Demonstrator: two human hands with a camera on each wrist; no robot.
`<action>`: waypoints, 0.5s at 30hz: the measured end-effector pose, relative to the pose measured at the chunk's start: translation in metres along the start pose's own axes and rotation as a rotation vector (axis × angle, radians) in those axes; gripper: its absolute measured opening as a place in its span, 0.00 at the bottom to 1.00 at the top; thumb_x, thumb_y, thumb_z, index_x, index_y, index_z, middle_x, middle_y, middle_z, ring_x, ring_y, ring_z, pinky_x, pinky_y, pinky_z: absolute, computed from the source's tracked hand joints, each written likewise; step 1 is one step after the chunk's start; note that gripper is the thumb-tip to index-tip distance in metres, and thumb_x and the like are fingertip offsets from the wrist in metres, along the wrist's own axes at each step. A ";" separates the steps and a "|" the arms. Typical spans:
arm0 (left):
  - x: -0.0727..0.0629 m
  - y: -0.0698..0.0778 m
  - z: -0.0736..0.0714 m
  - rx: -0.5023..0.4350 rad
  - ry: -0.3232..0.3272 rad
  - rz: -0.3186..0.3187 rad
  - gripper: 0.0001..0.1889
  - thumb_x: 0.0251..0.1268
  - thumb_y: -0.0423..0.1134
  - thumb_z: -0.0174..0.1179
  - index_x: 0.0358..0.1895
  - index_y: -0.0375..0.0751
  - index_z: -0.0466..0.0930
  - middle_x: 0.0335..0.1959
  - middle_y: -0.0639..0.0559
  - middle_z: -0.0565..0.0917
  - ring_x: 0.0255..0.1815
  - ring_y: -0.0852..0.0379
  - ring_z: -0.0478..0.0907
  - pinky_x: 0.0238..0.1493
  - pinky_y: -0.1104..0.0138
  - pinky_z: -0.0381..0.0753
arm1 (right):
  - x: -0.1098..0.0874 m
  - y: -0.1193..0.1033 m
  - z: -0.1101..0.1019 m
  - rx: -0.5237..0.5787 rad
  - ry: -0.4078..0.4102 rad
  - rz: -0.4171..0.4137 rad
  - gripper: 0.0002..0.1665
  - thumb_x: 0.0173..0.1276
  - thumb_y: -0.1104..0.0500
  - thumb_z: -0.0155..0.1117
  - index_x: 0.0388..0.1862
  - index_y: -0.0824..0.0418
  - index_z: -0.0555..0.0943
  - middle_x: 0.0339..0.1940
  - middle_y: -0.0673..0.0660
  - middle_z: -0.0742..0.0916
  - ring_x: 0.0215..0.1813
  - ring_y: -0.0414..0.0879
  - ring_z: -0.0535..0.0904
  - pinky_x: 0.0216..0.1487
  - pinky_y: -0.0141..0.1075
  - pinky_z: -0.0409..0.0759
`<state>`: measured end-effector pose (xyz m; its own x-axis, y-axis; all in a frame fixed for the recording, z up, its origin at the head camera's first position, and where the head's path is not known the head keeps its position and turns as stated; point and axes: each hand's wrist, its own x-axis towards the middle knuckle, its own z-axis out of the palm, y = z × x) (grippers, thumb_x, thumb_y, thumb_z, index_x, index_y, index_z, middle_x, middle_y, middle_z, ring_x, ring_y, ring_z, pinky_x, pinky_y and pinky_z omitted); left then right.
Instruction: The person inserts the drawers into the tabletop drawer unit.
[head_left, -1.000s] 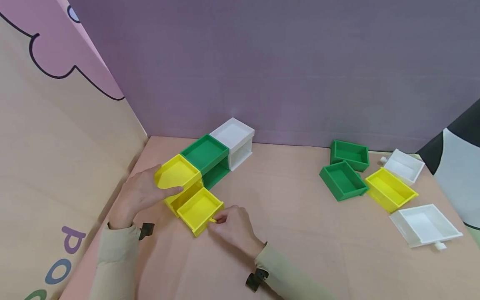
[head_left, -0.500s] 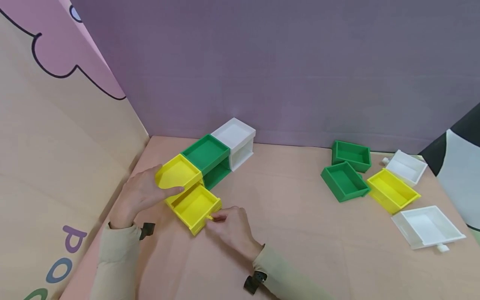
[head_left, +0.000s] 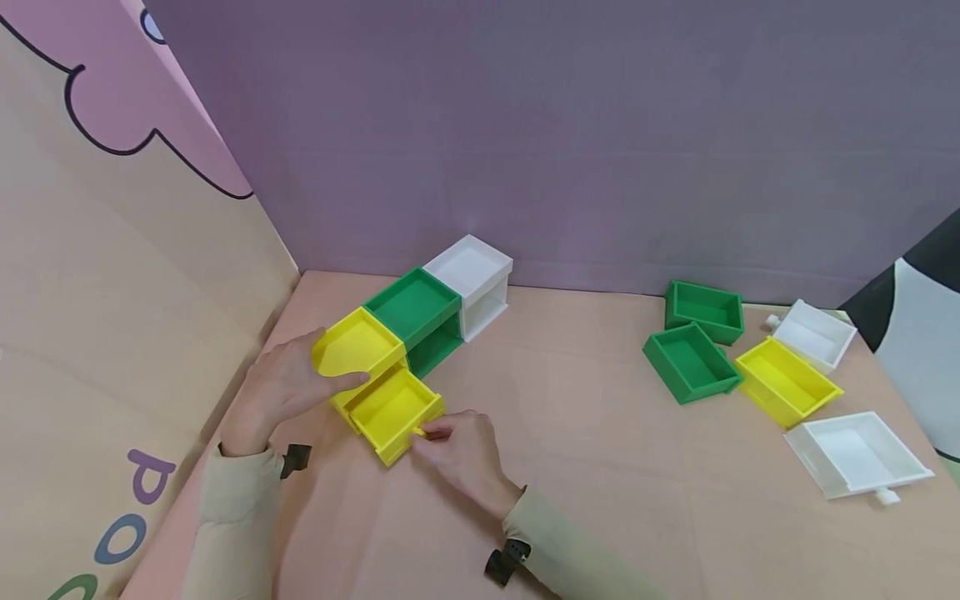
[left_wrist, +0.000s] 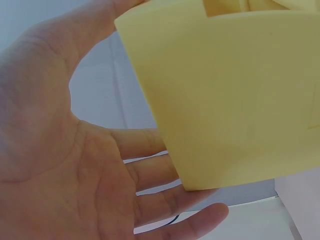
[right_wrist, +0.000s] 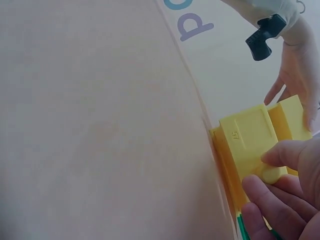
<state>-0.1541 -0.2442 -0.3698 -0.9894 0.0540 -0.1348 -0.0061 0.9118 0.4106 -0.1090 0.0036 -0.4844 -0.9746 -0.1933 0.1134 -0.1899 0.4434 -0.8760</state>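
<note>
My left hand (head_left: pixel 288 385) grips the yellow cabinet shell (head_left: pixel 357 346), its thumb across the front and its other fingers round the far side. In the left wrist view the shell's wall (left_wrist: pixel 230 100) sits between the thumb and the fingers. A yellow drawer (head_left: pixel 395 411) stands partly in the shell's lower opening, with much of it sticking out. My right hand (head_left: pixel 467 458) pinches the drawer's small round knob (right_wrist: pixel 271 173) between thumb and fingers. Beside the yellow shell stand a green shell (head_left: pixel 414 307) and a white shell (head_left: pixel 468 268), both with hollow lower openings.
At the right lie loose drawers: two green ones, one nearer (head_left: pixel 690 362) and one behind (head_left: pixel 703 311), a yellow one (head_left: pixel 787 382), a small white one (head_left: pixel 813 333) and a larger white one (head_left: pixel 858 454). A purple-grey wall (head_left: pixel 562 150) rises behind the pink table (head_left: pixel 585 467).
The right hand has moved the yellow drawer a little farther into the shell, and its angle has shifted slightly. The left hand keeps its hold on the shell.
</note>
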 end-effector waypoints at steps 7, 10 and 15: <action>0.000 -0.001 0.000 -0.004 0.003 0.013 0.55 0.61 0.70 0.69 0.79 0.31 0.64 0.63 0.33 0.83 0.53 0.40 0.79 0.51 0.50 0.83 | 0.004 0.000 0.002 -0.006 -0.021 -0.015 0.08 0.65 0.57 0.79 0.41 0.59 0.95 0.34 0.53 0.95 0.36 0.41 0.91 0.38 0.26 0.86; 0.000 -0.002 0.000 -0.006 0.009 0.018 0.53 0.61 0.69 0.69 0.78 0.32 0.66 0.58 0.36 0.85 0.50 0.42 0.79 0.48 0.53 0.82 | 0.006 0.002 0.003 -0.008 -0.031 -0.010 0.08 0.67 0.57 0.78 0.42 0.59 0.95 0.35 0.52 0.95 0.39 0.42 0.91 0.41 0.27 0.86; 0.000 -0.001 -0.001 -0.011 0.013 0.018 0.52 0.61 0.68 0.70 0.77 0.32 0.67 0.55 0.37 0.85 0.48 0.43 0.79 0.45 0.55 0.82 | 0.009 0.005 0.003 -0.002 -0.056 0.022 0.09 0.68 0.55 0.78 0.43 0.56 0.95 0.36 0.51 0.95 0.39 0.41 0.91 0.41 0.27 0.86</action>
<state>-0.1542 -0.2457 -0.3699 -0.9912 0.0654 -0.1154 0.0105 0.9062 0.4226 -0.1187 0.0014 -0.4896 -0.9702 -0.2325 0.0679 -0.1691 0.4499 -0.8769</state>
